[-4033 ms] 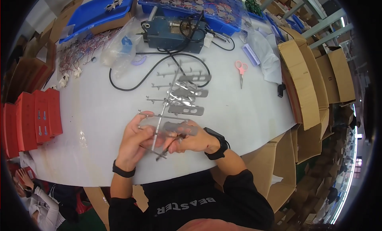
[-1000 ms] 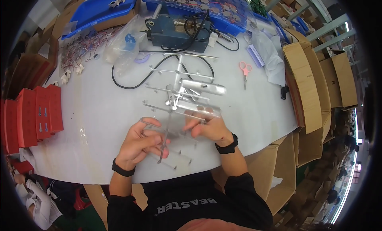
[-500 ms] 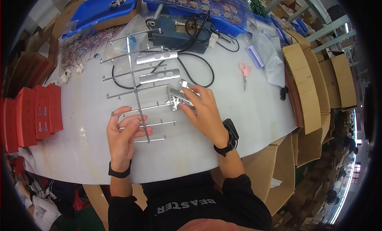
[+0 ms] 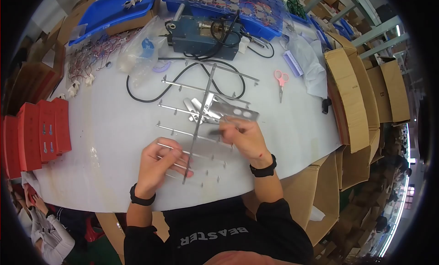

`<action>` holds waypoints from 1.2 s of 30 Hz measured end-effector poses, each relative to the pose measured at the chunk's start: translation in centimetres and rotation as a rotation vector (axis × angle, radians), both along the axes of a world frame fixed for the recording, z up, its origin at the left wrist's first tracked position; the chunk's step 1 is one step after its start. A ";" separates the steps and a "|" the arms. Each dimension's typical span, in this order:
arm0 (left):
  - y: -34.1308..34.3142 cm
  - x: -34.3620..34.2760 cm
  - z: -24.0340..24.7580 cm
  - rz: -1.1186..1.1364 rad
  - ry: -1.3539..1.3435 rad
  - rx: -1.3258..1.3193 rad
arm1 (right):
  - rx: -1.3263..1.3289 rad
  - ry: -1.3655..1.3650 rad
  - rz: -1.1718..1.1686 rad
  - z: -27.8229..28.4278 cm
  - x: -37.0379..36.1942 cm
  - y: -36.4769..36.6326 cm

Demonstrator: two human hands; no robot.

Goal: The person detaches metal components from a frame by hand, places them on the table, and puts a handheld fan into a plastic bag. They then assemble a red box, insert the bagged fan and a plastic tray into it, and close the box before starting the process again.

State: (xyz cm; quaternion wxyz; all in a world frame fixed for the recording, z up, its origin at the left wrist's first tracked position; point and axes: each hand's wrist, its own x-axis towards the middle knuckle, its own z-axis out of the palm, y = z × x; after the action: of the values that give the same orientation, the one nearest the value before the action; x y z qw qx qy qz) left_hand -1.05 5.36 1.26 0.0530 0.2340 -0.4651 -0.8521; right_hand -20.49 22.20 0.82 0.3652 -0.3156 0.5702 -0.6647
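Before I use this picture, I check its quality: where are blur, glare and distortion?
Head view: motion blur on the right hand and parts of the branched frame; head view: glint on the tabletop at left, its near edge looks bowed.

Branched grey frame (image 4: 196, 136): slanted over the white table (image 4: 109, 173), thin crossbars along one stem
Left hand (image 4: 157, 164): at the frame's near end, fingers pinching its bars
Right hand (image 4: 247, 138): right of the frame's stem, close to a blurred silver plate (image 4: 227, 109); grip unclear
Teal machine (image 4: 187, 36): beyond the frame
Pink-handled scissors (image 4: 281, 86): right of the frame
Red boxes (image 4: 55, 128): well left of the frame
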 end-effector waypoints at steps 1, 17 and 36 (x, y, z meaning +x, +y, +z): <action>0.2 0.0 0.0 -0.005 0.002 0.002 | -0.192 -0.010 0.096 -0.9 -0.1 0.3; 2.4 -0.1 1.0 0.155 0.053 -0.503 | 0.265 0.477 -0.337 -0.1 0.4 -1.4; -2.1 0.7 1.5 -0.145 -0.027 -0.060 | 0.088 0.018 -0.047 0.5 -1.2 1.1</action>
State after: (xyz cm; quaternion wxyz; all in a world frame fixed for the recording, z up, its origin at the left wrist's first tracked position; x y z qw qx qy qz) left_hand -0.36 3.29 2.73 -0.0080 0.2095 -0.5068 -0.8362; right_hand -21.70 23.26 1.30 0.3581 -0.2919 0.6092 -0.6445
